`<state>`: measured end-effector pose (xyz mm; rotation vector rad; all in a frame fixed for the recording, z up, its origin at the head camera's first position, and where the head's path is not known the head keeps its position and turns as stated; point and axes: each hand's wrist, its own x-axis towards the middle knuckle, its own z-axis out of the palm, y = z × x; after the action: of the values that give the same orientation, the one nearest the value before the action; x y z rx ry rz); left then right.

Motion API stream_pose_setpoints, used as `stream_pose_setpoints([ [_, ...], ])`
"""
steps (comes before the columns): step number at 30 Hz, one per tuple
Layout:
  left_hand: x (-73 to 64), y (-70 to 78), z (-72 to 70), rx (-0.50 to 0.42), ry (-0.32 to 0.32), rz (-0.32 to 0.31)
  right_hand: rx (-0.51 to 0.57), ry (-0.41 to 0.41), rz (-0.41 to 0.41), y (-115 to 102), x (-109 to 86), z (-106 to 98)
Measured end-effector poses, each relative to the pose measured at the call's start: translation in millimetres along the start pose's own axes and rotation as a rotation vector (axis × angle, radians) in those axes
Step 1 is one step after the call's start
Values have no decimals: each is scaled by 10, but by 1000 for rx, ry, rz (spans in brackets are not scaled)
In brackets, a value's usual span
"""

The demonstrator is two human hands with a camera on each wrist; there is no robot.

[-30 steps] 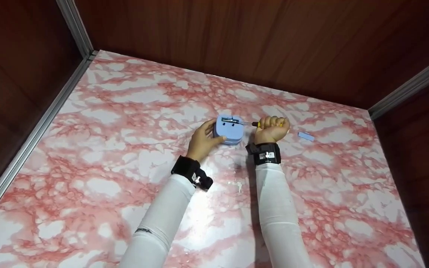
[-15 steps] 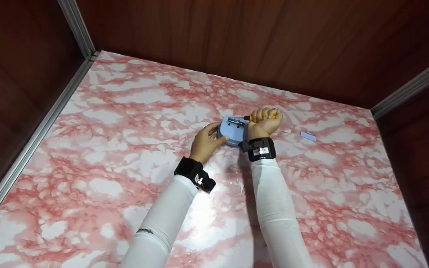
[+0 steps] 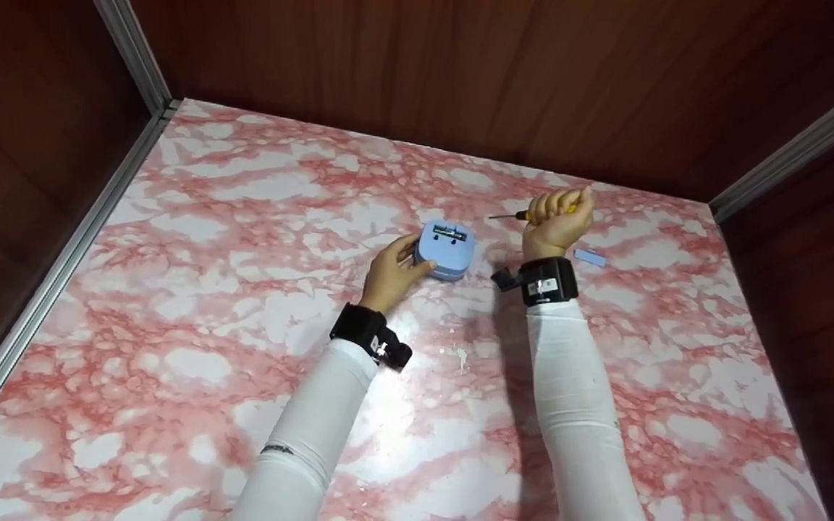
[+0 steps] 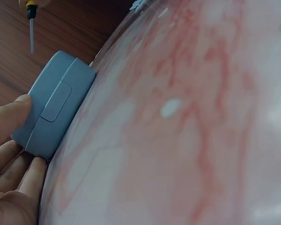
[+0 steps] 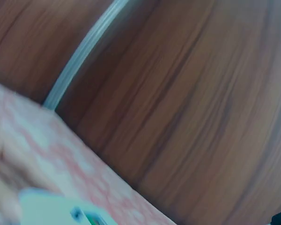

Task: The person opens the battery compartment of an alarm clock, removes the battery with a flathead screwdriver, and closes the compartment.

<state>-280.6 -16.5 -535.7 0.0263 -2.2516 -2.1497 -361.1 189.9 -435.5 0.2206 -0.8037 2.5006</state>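
A light-blue rounded box [image 3: 447,253] rests on the table with a slot in its upper face. One battery [image 3: 450,232] lies in that slot. My left hand [image 3: 390,276] grips the box at its left side, the thumb on the near edge, as the left wrist view also shows of the box [image 4: 56,105]. Off to the right, my right hand [image 3: 559,226] holds a screwdriver [image 3: 523,215] by its yellow and black handle. The screwdriver's tip points left toward the box, apart from it. In the right wrist view, only a corner of the box [image 5: 56,208] shows, blurred.
A small light-blue cover piece [image 3: 589,257] lies on the table just right of my right wrist. The red-and-white marbled table [image 3: 192,304] is bounded by dark wood panels [image 3: 460,79] at the back and both sides, with metal strips at the corners.
My right hand has drawn the screwdriver away from the box's slot, first leftward over the box, then back to the right. My left hand keeps its hold on the box; the battery stays in the slot.
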Motion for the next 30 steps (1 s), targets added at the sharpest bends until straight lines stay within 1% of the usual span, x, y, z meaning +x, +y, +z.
stream_pose_setpoints([
  [3, 2, 2, -5, 2, 3, 8, -105, -68, -61, -60, 70, -15],
  [5, -4, 3, -15, 0, 4, 14, -160, -111, -81, -94, 109, -35],
  [8, -17, 7, -26, -1, -1, 7, -264, -187, -110, -146, 152, -84],
  [12, -29, 20, -24, -5, -8, -3, -413, -309, -154, -206, 220, -210],
  [16, -39, 33, -5, -18, -8, 9, -566, -417, -161, -253, 297, -364],
  [19, -45, 34, -9, -13, -5, 8, -724, -483, -165, -264, 334, -442],
  [25, -40, 28, -8, -9, 1, 2, -1146, -568, -213, -272, 374, -525],
  [28, -31, 21, 2, -15, 4, -8, -1302, -639, -192, -279, 390, -557],
  [30, -27, 22, 9, -22, 5, -9, -1394, -711, -164, -284, 409, -582],
])
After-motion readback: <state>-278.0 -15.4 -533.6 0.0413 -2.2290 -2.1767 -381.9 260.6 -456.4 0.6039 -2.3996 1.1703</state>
